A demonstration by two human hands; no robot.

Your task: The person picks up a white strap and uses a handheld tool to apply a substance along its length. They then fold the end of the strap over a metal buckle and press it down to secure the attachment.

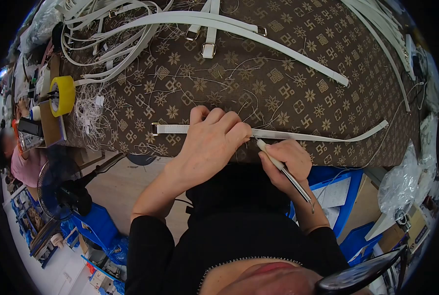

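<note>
A white strap (312, 136) with a metal buckle (154, 129) at its left end lies along the near side of the patterned brown cloth (199, 93). My left hand (214, 142) rests over the strap left of its middle, with curled fingers closed on it. My right hand (287, 162) is closed around a pen-like tool (278, 164) with a pale front part and a metal shaft. The tool's tip is beside my left fingertips at the strap's lower edge.
More white straps (258, 33) with buckles lie at the back. Cut threads (89, 113) and yellow tape (63, 96) are at left. A fan (62, 189) and a person in pink (27, 167) are lower left; plastic bags (401, 182) are at right.
</note>
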